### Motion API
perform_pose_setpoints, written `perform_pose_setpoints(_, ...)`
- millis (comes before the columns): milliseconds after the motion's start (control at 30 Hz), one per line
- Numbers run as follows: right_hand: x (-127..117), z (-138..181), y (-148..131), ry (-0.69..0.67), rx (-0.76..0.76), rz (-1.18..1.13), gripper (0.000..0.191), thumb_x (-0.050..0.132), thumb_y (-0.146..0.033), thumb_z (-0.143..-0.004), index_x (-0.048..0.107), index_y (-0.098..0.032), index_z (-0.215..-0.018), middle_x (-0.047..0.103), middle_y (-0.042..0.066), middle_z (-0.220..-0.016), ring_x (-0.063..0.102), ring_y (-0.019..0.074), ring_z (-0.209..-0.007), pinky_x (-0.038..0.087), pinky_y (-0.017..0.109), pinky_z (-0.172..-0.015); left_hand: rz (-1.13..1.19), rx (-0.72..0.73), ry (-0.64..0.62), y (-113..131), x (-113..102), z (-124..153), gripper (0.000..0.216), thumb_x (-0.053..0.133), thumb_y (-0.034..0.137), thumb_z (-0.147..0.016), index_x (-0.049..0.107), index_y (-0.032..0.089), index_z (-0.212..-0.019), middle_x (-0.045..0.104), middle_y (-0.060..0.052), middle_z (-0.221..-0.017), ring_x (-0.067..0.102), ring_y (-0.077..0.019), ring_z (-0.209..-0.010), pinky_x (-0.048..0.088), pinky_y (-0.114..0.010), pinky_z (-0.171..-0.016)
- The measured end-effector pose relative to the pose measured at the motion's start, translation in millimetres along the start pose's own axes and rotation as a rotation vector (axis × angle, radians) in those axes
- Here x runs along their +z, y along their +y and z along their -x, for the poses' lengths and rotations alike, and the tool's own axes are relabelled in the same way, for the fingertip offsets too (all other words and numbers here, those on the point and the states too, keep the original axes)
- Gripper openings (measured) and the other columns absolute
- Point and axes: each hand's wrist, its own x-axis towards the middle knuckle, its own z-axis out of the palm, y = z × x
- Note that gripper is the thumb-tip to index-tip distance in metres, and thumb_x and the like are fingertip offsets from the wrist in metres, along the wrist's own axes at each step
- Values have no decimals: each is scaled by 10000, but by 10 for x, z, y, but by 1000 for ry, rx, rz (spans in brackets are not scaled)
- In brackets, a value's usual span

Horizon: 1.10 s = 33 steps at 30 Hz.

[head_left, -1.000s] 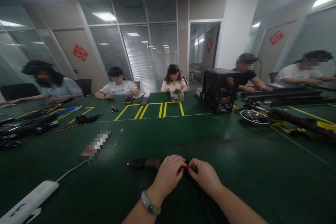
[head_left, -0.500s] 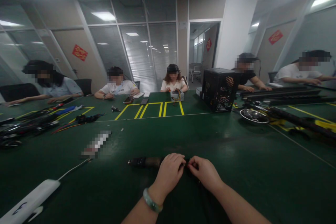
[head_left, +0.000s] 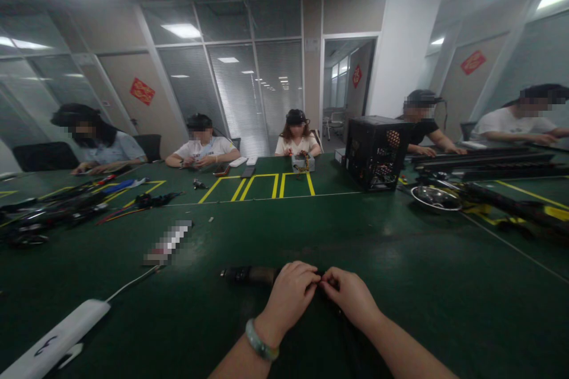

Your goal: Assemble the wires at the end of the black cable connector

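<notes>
My left hand (head_left: pixel 291 295) and my right hand (head_left: pixel 351 296) meet fingertip to fingertip low in the middle of the green table (head_left: pixel 400 260). Both are closed in a pinch on a small dark thing between them that I cannot make out. A dark cylindrical part (head_left: pixel 249 275) sticks out to the left from under my left hand and lies on the table. A dark cable or strap (head_left: pixel 351 337) runs down toward me between my forearms. A green bangle (head_left: pixel 260 340) sits on my left wrist.
A white power strip (head_left: pixel 57 340) with its cord lies at the lower left. A black open-frame computer case (head_left: pixel 376 153) and a metal bowl (head_left: pixel 435 198) stand at the right. Cables and tools (head_left: pixel 53 213) lie at the left. Several people sit round the far and side edges.
My hands have stayed pinched together at the same spot. The view has shifted slightly to the left.
</notes>
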Motion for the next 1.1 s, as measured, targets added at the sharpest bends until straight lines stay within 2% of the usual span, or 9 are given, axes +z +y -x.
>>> perform_pose_setpoints(300,21,19,-30,15,63,-52,108,571,-290,-860,653,-220,-850,678,-8,-732,608,141,-653,379,219,-594,-12,-43,-16,55,-34,-26,148,558,129,-860,629,234,-937,642,-10,-1023,559,-199,-998,425,-379,-900)
perform_pose_setpoints(500,-39,24,8,-74,5,-159,76,587,-257,-834,641,-204,-821,681,-6,-748,624,150,-692,399,215,-611,-4,-66,-14,56,-44,-29,136,580,133,-852,618,238,-930,641,8,-1002,561,-187,-970,422,-361,-886)
perform_pose_setpoints(733,48,13,-54,57,81,-179,158,501,-275,-876,616,-197,-802,653,-6,-715,599,150,-660,387,225,-589,-13,-74,-10,21,-1,-62,124,588,146,-854,621,234,-935,642,0,-1001,561,-194,-965,421,-367,-882)
perform_pose_setpoints(900,35,0,-15,9,-14,-147,118,527,-266,-862,628,-215,-829,668,-9,-771,608,151,-712,393,225,-632,-13,-50,-1,22,0,-46,132,576,133,-852,628,224,-932,645,-21,-1019,562,-205,-985,417,-377,-897)
perform_pose_setpoints(1100,3,-20,26,-12,-22,-42,119,549,-279,-852,658,-233,-865,683,6,-824,615,174,-760,402,238,-654,-20,-40,-3,9,5,-32,168,571,120,-854,630,239,-956,645,-7,-1032,561,-194,-1000,417,-372,-903)
